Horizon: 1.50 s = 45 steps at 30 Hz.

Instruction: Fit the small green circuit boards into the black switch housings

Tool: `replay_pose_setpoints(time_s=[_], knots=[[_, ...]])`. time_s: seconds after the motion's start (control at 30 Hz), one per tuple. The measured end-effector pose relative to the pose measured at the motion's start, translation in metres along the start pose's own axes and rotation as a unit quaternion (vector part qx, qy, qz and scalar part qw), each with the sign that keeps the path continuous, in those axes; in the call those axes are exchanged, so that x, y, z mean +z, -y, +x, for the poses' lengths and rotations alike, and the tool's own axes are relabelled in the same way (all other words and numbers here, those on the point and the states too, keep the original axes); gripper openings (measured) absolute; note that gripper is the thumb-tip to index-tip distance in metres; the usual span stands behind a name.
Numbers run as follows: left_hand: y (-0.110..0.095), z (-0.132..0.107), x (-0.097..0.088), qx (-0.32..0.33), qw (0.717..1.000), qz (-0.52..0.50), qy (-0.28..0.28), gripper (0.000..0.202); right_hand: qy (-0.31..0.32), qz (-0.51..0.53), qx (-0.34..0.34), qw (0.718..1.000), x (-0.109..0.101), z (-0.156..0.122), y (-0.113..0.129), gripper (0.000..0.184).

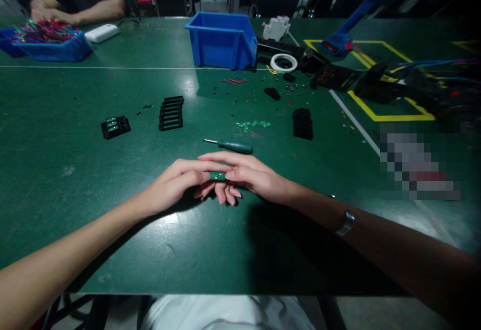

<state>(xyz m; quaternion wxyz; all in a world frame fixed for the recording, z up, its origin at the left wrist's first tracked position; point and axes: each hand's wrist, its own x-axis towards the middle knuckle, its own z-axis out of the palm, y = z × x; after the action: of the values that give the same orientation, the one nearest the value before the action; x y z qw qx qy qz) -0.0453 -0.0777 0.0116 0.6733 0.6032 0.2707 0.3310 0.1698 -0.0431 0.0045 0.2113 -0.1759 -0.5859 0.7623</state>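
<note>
Between my two thumbs I hold a small green circuit board with a few components on its face. My left hand grips its left end and my right hand its right end, fingers closed around it from behind. Just beyond my fingers lies a screwdriver with a dark green handle, its shaft pointing left. Past that is a loose pile of small green boards. Black plastic frames lie lined up further left, and a group of black parts with green boards in them sits beside those.
A stack of black plastic parts lies to the right. Further back stand a blue bin, a white ring, scattered screws and a blue cordless tool. A person's arms rest behind a blue tray of wires.
</note>
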Motion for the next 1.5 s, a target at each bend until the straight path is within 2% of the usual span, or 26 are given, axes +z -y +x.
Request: replay_pose_setpoints(time_s=[0.2, 0.4, 1.1, 1.3, 1.5], knots=[[-0.0012, 0.0011, 0.0012, 0.024, 0.999, -0.018, 0.021, 0.041, 0.006, -0.005, -0.002, 1.0, -0.0007, 0.0001, -0.0006, 0.057], [0.0011, -0.0008, -0.001, 0.002, 1.0, 0.002, -0.002, 0.042, 0.004, -0.002, -0.001, 1.0, -0.0002, 0.0002, -0.0003, 0.058], [-0.0011, 0.0004, 0.001, 0.015, 0.999, -0.016, 0.025, 0.043, 0.004, -0.002, -0.002, 1.0, 0.0003, -0.0003, 0.0003, 0.059], [0.0002, -0.0009, -0.0001, -0.009, 1.0, 0.004, -0.007, 0.044, 0.005, -0.004, 0.0, 1.0, 0.0003, -0.0007, 0.001, 0.059], [-0.0003, -0.0011, 0.0001, -0.013, 1.0, 0.012, -0.009, 0.044, 0.006, -0.001, -0.005, 1.0, -0.0003, -0.0004, 0.0002, 0.06]])
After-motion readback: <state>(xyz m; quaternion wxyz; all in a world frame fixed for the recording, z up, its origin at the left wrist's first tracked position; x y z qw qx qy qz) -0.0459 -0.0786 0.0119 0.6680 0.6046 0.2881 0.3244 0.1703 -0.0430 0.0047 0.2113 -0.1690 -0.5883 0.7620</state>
